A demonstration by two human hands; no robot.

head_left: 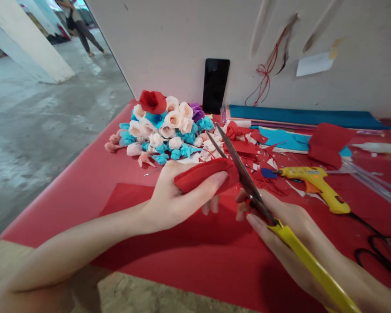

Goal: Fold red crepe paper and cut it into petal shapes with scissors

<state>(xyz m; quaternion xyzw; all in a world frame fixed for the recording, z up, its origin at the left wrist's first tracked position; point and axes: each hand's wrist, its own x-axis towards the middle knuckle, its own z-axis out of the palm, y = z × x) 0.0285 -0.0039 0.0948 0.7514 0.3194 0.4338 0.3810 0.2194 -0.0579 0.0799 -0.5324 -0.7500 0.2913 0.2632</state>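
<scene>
Pinched between the thumb and fingers of my left hand (pixel 179 195) is a folded piece of red crepe paper (pixel 202 174). My right hand (pixel 280 226) is closed around a pair of scissors (pixel 247 178) with yellow handles. The blades point up and away, parted at the tips, and lie right beside the red paper's right end; whether they touch it I cannot tell. Beneath both hands a larger red sheet (pixel 169 248) covers part of the red table. Behind my left hand lies a heap of paper flowers (pixel 166 128) in white, blue, pink, red and purple.
A yellow glue gun (pixel 316 178) with a black cord lies on the right. Red and white scraps (pixel 270 161) litter the table behind the scissors. A black phone (pixel 216 84) leans on the white panel. Blue paper (pixel 296 117) lies along the panel's foot. A person (pixel 83 30) stands far left.
</scene>
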